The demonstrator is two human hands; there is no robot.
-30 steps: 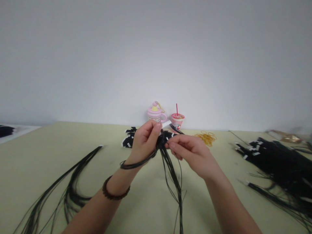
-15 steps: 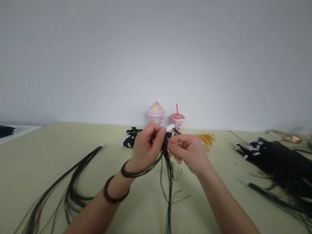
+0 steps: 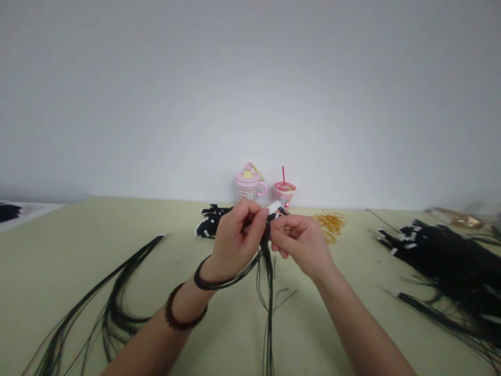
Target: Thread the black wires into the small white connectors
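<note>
My left hand (image 3: 240, 235) pinches a bundle of thin black cords (image 3: 269, 282) just below its white end piece (image 3: 275, 206). Part of the cords loops around my left wrist, above a dark beaded bracelet (image 3: 176, 318); the rest hangs down over the table. Close on the right, my right hand (image 3: 299, 243) has its thumb and index finger pressed together at the side of the bundle. What those fingertips hold is too small to make out.
On the pale table (image 3: 188, 282), a cord bundle (image 3: 125, 271) lies left and a black pile (image 3: 446, 261) right. Behind my hands are white-tipped black bundles (image 3: 209, 222), a pink cup (image 3: 247, 185), a red-straw cup (image 3: 285, 189) and yellow rubber bands (image 3: 332, 223).
The hanging cords have shifted slightly, and their loose ends have swung to the left. My hands have barely moved and keep the same pinched shape.
</note>
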